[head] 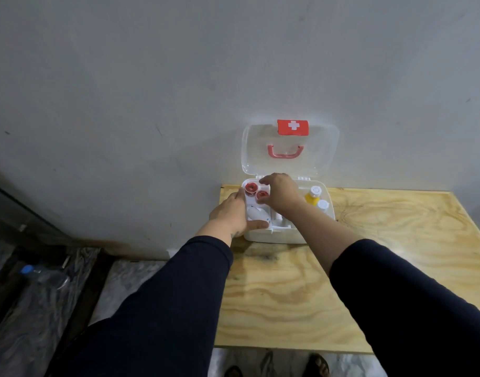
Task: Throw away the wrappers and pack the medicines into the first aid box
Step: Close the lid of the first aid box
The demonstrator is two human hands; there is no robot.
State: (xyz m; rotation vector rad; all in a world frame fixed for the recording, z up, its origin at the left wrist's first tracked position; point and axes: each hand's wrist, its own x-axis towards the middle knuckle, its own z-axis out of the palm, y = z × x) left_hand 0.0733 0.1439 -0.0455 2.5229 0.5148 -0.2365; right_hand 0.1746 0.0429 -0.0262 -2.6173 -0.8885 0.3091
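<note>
A white first aid box (277, 236) stands open at the back left of a wooden table, its clear lid (323, 148) with a red cross label leaning on the wall. Inside on the left lie two red tape rolls (251, 187) and a white packet (256, 213). On the right stand a yellow bottle (312, 198) and a small white-capped bottle (322, 205). My left hand (230, 216) grips the box's left side, thumb over the front rim. My right hand (281, 193) reaches into the box, its fingers on the nearer tape roll (261, 195).
The plywood table (369, 254) runs to the right and toward me. A grey wall rises right behind the box. On the floor at the left lies a clear plastic bottle with a blue cap (43, 276). Sandalled feet (317, 365) show under the table's front edge.
</note>
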